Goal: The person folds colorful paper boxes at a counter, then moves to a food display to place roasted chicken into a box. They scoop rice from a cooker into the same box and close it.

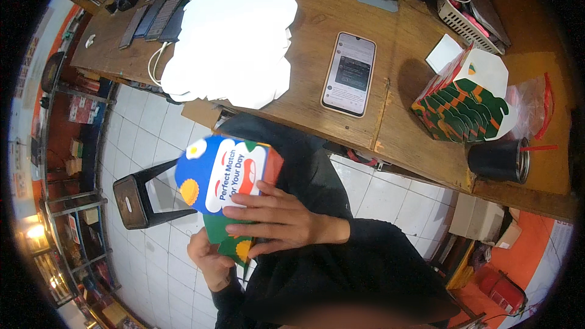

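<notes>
A folding paperboard food carton (pixel 210 173), blue, white and green with cartoon food prints, is tilted above my lap. My left hand (pixel 210 261) is closed on its green lower end, fingers curled at the edge. Across the printed face lies my right hand (pixel 283 219), its fingers stretched out and spread against the board. The carton's underside is hidden. On the table ahead lies a bright white pile of flat, scalloped-edged pieces (pixel 231 49), too glaring for detail. At the right, several nested green and red cartons (pixel 466 100) lie stacked on their side.
A lit phone (pixel 349 74) lies on the wooden table (pixel 311 100). A black cup with a red straw (pixel 498 159) stands near the right front edge. Several phones (pixel 155 18) and white cables are at the back left. A black stool (pixel 131 201) stands on the tiled floor.
</notes>
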